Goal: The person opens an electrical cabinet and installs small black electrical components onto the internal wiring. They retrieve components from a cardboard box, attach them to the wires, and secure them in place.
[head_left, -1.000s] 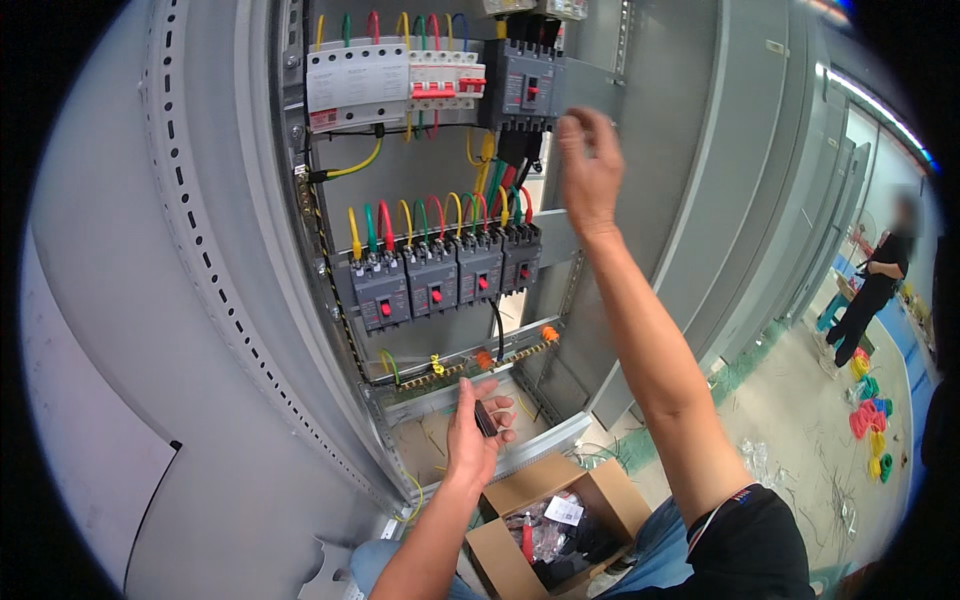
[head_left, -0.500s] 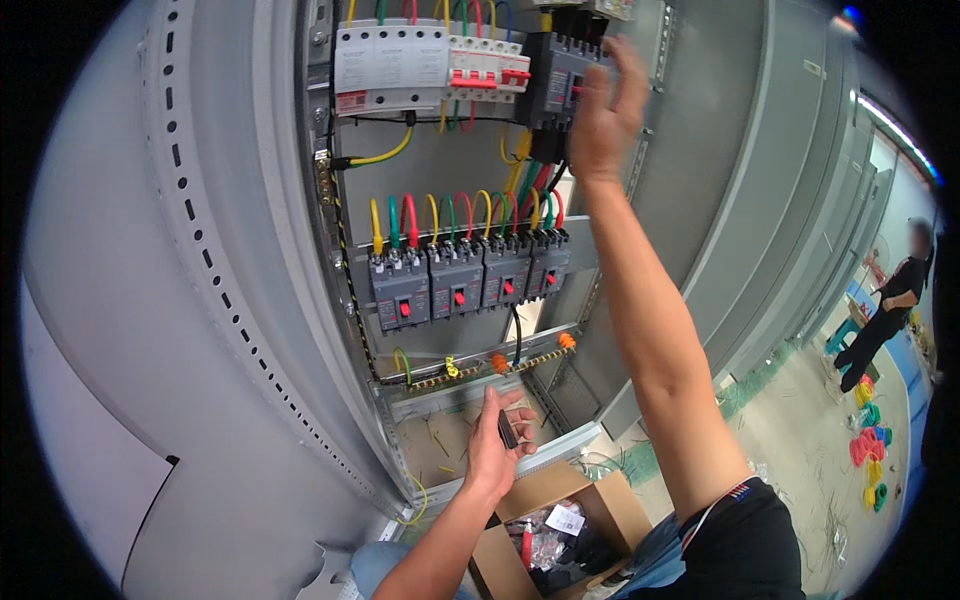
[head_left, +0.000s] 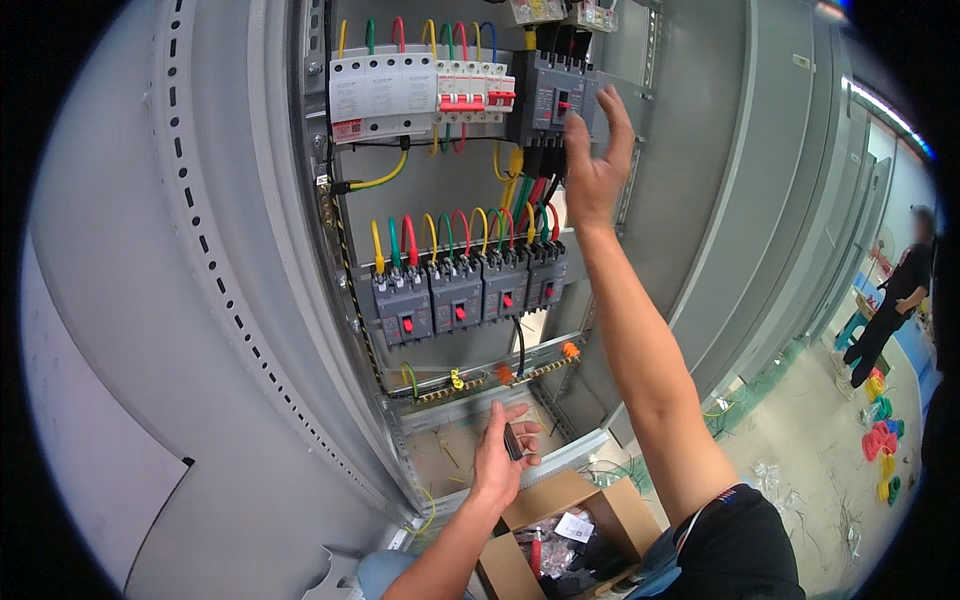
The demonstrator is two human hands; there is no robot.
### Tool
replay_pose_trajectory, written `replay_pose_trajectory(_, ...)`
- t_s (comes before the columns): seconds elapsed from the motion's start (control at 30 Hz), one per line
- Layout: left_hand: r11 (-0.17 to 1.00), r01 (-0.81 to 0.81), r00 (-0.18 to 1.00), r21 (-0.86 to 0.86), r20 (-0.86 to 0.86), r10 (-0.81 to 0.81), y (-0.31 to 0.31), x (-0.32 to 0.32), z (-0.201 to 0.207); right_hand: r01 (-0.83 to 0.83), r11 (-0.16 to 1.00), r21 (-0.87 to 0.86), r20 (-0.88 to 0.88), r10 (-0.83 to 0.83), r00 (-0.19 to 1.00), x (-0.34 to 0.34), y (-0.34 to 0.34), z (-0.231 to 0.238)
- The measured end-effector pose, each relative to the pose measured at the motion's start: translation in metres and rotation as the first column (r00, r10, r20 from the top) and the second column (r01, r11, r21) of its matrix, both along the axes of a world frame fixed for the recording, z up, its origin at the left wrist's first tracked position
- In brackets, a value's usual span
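A small dark part (head_left: 511, 441) lies in the loosely curled fingers of the left hand (head_left: 500, 455), low in the open grey cabinet (head_left: 230, 300) beneath a row of dark breakers (head_left: 465, 290). The right hand (head_left: 592, 165) is raised with fingers spread, holding nothing, just beside the large black breaker (head_left: 550, 100) at the top. Coloured wires (head_left: 450, 230) loop between the rows. Near the cabinet's foot stands an open cardboard box (head_left: 575, 530). Far right, on a littered floor (head_left: 800, 450), a person in black (head_left: 895, 300) stands.
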State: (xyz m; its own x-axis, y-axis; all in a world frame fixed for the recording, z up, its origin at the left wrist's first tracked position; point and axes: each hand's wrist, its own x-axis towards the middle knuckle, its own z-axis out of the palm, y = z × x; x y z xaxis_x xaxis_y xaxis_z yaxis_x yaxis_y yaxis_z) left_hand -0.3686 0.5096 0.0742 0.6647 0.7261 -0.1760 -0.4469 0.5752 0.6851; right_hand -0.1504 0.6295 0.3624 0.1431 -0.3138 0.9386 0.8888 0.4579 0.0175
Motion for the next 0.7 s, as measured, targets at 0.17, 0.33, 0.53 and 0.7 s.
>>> replay_pose_trajectory(0.17,1.000,-0.009,1.000,-0.006,0.003,0.009,-0.001,-0.001,0.001,-0.172,0.883,-0.437,-0.276,0.051,0.960,0.045,-0.037,-0.053)
replay_pose_trajectory(0.33,1.000,-0.021,1.000,0.002,0.008,0.021,-0.001,-0.001,0.001,-0.163,0.770,-0.616,-0.356,-0.088,0.930,0.040,-0.025,-0.044)
replay_pose_trajectory(0.53,1.000,-0.010,1.000,0.023,0.003,0.010,-0.006,0.002,0.006,-0.253,0.682,-0.686,-0.371,-0.030,0.928,0.053,0.001,-0.020)
replay_pose_trajectory(0.7,1.000,-0.008,1.000,0.001,0.024,0.008,-0.002,-0.001,0.005,-0.247,0.743,-0.622,-0.383,-0.013,0.924,0.058,0.013,-0.030)
